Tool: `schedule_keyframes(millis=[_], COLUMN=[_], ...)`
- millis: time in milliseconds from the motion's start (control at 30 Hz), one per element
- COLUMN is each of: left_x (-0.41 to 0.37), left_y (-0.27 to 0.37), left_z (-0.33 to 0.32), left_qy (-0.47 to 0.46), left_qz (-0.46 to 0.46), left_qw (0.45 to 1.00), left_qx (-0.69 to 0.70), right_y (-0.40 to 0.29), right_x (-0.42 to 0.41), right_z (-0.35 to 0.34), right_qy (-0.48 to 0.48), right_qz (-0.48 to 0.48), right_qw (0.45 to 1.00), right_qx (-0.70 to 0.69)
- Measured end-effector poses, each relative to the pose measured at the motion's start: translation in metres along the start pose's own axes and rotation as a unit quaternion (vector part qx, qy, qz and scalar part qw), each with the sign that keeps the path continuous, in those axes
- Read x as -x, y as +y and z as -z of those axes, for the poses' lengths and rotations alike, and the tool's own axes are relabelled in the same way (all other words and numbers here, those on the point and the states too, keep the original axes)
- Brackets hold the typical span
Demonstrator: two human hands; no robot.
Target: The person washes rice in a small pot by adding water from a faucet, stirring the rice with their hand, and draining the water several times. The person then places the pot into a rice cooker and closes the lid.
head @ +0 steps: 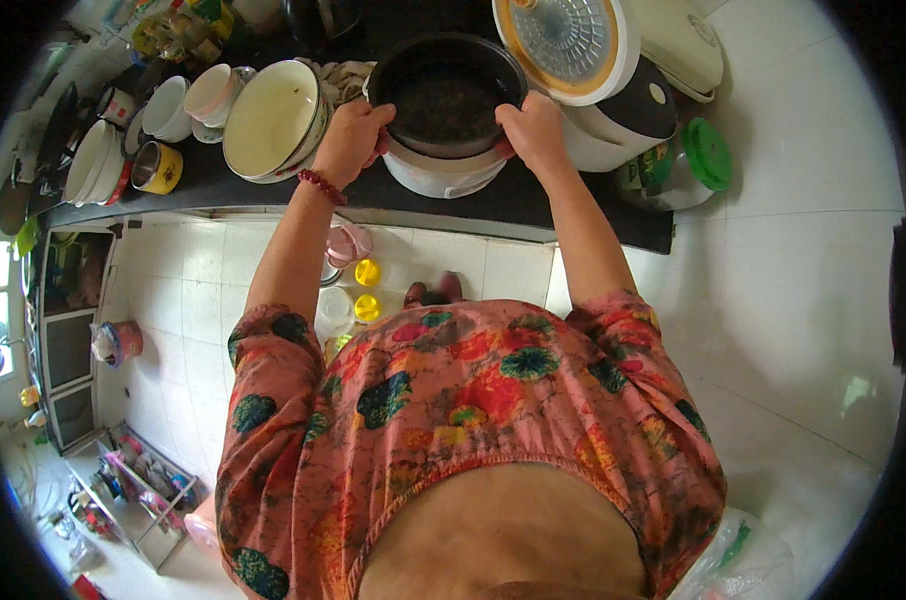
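Observation:
A dark inner pot (447,94) of a rice cooker is held by its rim over the white rice cooker body (445,174). My left hand (354,141) grips the left side of the rim, thumb on top; a red bead bracelet circles that wrist. On the right side, my right hand (534,129) holds the rim in the same way. Whether the pot touches the body, I cannot tell. The cooker's raised lid (565,45), with a clear ribbed inner face, stands behind at the right. What the pot holds is too dark to tell.
A cream enamel basin (271,120) stands on the black countertop (220,176), left of my left hand. Further left are white bowls (167,109) and a yellow cup (157,168). A green-lidded jar (706,154) stands at the right end. Yellow-capped containers (367,273) are on the floor below.

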State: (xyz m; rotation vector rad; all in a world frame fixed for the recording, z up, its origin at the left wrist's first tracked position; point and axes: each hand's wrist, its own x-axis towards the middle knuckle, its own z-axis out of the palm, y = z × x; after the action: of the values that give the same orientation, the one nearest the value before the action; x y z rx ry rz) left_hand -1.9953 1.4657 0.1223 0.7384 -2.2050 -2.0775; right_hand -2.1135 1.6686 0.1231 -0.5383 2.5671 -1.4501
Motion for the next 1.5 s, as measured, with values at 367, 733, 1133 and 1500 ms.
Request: schedule_keyframes(millis=[367,733,1133,1500], left_x=[-0.013,-0.015,-0.010,-0.016], left_y=[-0.017,-0.013,-0.005,-0.021], left_z=[0.004,0.002,0.001,-0.003], left_qy=[0.028,0.039,0.048,0.110], left_qz=[-0.035,-0.065,-0.055,-0.121], left_qw=[0.981,0.962,0.938,0.917], left_qx=[-0.188,-0.262,-0.338,-0.363], right_y=[0.002,-0.006,-0.020,-0.015], right_x=[-0.007,-0.003,0.002,0.003], right_z=[-0.007,-0.005,-0.006,-0.006], right_qy=[0.008,-0.026,-0.049,-0.017], right_qz=[0.043,0.007,-0.003,0.000], right_qw=[0.970,0.949,0.924,0.927], right_qx=[0.239,0.314,0.379,0.374])
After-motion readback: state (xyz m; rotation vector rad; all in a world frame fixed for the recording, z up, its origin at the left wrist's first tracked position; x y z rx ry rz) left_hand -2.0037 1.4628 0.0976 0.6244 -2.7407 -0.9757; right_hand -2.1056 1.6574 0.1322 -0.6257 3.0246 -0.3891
